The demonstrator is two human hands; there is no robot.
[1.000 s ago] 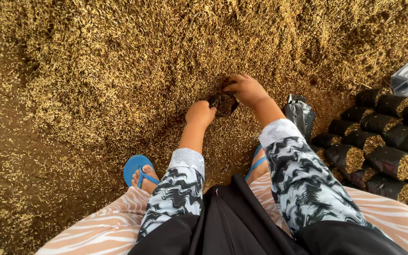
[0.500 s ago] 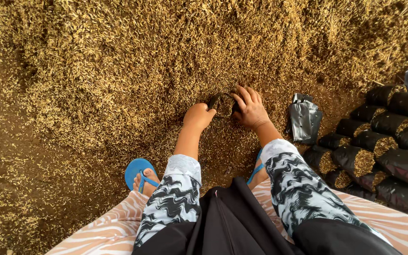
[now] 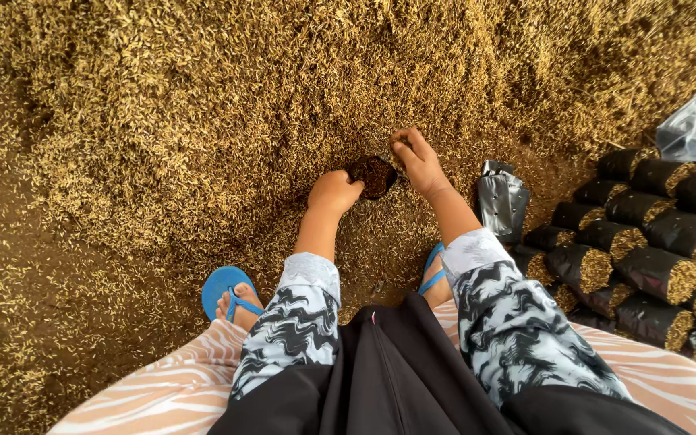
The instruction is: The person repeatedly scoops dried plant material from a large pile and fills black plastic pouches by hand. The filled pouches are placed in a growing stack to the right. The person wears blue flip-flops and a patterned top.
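Left hand (image 3: 333, 192) clenched on bag (image 3: 373, 176) rim, mouth up; right hand (image 3: 416, 161) opposite, probably gripping rim; husk (image 3: 203, 105) all around.

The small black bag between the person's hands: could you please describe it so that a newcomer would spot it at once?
Start from the wide heap of golden husk that fills the view. At its near edge, the left hand and right hand meet around the small black bag. Unlike the filled bags stacked lying at the right, it faces open-mouthed upward, half sunk in the husk.

small bag (image 3: 374, 176) btwn both hands on husk pile (image 3: 203, 105), filled bags (image 3: 646, 234) stacked right
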